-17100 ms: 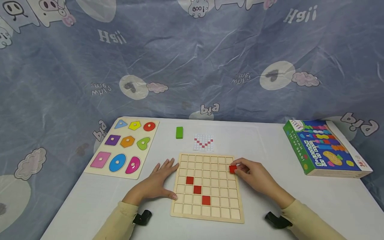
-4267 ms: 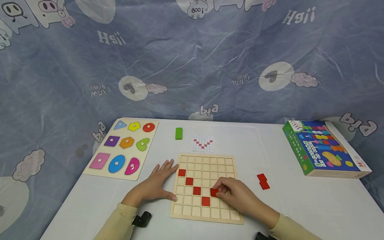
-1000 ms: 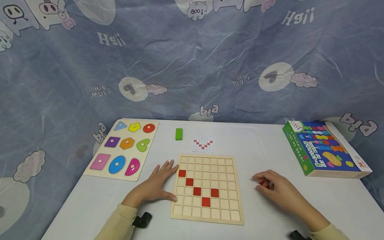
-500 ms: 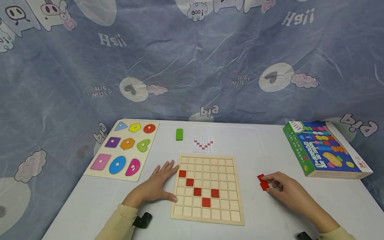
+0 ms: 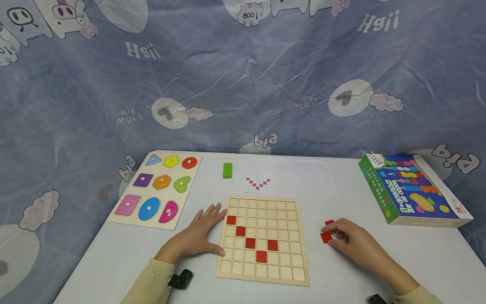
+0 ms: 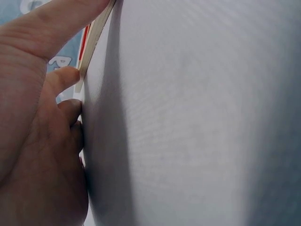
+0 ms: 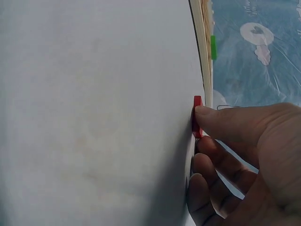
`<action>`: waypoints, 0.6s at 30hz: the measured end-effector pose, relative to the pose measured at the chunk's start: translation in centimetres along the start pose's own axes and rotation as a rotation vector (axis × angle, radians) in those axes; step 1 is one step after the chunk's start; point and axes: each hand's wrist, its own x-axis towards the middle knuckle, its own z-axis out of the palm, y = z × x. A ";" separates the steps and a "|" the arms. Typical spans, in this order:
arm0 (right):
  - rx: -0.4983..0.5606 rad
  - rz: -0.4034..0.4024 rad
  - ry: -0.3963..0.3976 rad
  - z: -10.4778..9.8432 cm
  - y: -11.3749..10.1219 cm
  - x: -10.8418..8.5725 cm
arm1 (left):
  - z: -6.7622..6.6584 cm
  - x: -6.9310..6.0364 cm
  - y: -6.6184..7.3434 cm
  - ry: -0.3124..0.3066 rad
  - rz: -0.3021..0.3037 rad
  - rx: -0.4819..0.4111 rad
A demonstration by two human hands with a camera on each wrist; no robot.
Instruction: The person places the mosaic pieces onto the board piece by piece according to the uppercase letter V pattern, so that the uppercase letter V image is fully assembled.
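Note:
A wooden grid board (image 5: pixel 283 244) lies in the middle of the table, with several red square tiles (image 5: pixel 250 243) seated in its cells. My left hand (image 5: pixel 195 232) rests spread on the table, index fingertip and thumb touching the board's left edge; the left wrist view shows the thumb against the board's side (image 6: pixel 96 40). To the right of the board, my right hand (image 5: pixel 353 240) pinches a red tile (image 5: pixel 326 238) by thumb and fingers. In the right wrist view this tile (image 7: pixel 197 115) stands under the thumb. Another red tile (image 5: pixel 329 222) lies just behind, partly hidden by the fingers.
A small pattern card (image 5: pixel 258 183) with a red V and a green block (image 5: pixel 227 170) lie behind the board. At left is a shape puzzle board (image 5: pixel 155 194). A colourful box (image 5: pixel 415 190) stands at the back right. A printed cloth (image 5: pixel 243 76) hangs behind.
My right hand went from placing a red tile on the board to the two loose tiles, and has drawn one slightly left, apart from the other. My left hand has stayed in place.

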 end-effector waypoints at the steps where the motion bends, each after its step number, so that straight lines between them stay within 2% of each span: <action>1: 0.000 -0.004 0.001 0.1 -0.1 0.0 | 0.0 0.0 0.0 -0.001 -0.002 0.000; 12: -0.008 -0.043 0.036 0.5 -0.3 -0.1 | 0.0 0.0 0.1 -0.004 -0.004 0.000; 18: 0.036 -0.015 0.018 0.6 -0.5 0.0 | 0.0 0.0 0.0 -0.002 -0.006 -0.004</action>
